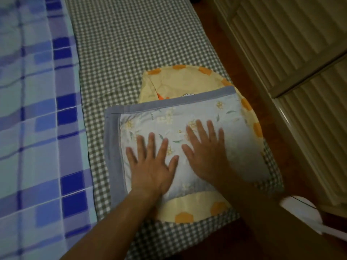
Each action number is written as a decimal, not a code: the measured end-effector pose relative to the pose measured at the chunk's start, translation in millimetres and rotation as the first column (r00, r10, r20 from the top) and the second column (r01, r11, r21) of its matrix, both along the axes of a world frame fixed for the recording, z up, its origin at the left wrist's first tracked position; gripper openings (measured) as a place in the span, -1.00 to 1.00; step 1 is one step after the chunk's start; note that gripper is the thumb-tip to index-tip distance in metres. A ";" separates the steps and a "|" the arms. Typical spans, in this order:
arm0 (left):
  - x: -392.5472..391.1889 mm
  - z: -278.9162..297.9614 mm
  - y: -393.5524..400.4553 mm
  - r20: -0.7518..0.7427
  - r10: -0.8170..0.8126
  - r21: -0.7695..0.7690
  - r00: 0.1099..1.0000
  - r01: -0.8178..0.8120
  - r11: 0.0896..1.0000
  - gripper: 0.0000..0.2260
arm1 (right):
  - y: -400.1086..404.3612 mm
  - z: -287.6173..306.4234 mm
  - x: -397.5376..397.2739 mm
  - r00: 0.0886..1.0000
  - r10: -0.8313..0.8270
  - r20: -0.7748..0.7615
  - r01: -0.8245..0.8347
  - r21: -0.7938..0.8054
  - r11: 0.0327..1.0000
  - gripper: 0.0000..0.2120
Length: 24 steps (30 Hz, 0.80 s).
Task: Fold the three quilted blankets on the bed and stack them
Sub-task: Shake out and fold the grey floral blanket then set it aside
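A folded pale blue floral blanket [169, 117] with a grey border lies on top of a folded yellow blanket [180, 81] with orange patches, near the bed's right edge. My left hand [152, 164] and my right hand [205, 149] both press flat on the floral blanket, fingers spread and straight. A third blanket [35, 113], blue and teal plaid, lies spread out along the left side of the bed.
The bed has a green-and-white checked sheet [127, 40]. A brown wooden floor strip [249, 87] runs along the bed's right side. Beyond it stands a cream slatted cabinet [293, 40]. A white object [302, 212] sits at the lower right.
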State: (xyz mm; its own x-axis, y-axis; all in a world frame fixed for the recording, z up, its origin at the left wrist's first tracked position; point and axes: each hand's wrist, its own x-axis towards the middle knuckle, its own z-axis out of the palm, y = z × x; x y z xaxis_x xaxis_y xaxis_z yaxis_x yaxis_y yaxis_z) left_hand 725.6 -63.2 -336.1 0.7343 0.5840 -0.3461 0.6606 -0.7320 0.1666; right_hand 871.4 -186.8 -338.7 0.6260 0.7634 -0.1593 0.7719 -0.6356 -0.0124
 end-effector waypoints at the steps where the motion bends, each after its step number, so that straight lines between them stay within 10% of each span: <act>1: -12.7 -7.8 0.1 -0.050 0.025 -0.018 0.998 -0.026 1.000 -0.38 | -18.3 -9.2 5.0 0.998 -0.057 -0.007 0.057 -0.052 0.997 -0.37; 7: -61.3 -16.1 57.6 -0.152 0.081 -0.069 0.985 -0.092 0.993 -0.39 | -66.7 -20.4 81.9 0.935 -0.352 -0.040 0.339 -0.187 0.922 -0.30; 13: -139.9 60.3 75.8 0.003 0.326 -0.188 0.945 -0.319 0.929 -0.43 | 46.3 62.8 -58.8 0.963 -0.198 -0.184 0.213 0.066 0.975 -0.44; 18: -312.6 118.0 133.8 -0.183 0.703 -0.617 0.687 -0.637 0.462 -0.61 | 191.8 119.4 -233.3 0.796 0.000 -0.605 0.081 0.106 0.991 -0.55; 24: -566.4 128.1 235.6 -0.130 0.948 -0.782 0.290 -0.618 0.082 -0.83 | 350.9 136.2 -451.0 0.637 0.099 -0.765 -0.082 0.060 0.995 -0.63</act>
